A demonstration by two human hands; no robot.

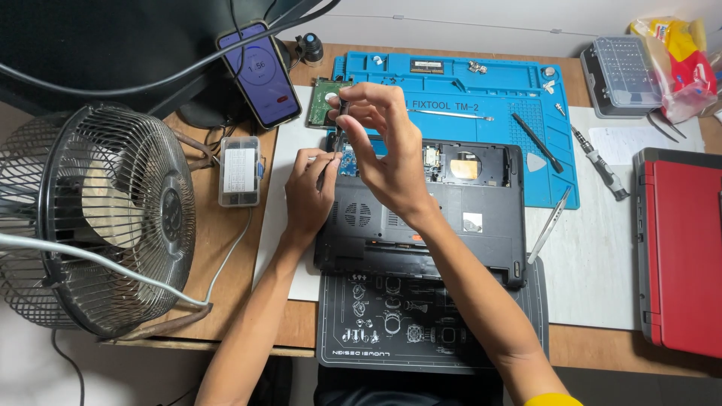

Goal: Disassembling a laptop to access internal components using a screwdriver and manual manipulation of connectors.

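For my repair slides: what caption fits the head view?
Both hands work a thin tool above an opened black laptop on a blue mat.

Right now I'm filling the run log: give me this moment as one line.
left hand: on laptop left edge, thin tool | right hand: pinching small dark part above open bay | green drive: on mat

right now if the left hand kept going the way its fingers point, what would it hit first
The left hand points up the picture, away from the person, holding a thin tool. Going straight on, it would likely meet the green circuit board first, though height is unclear.
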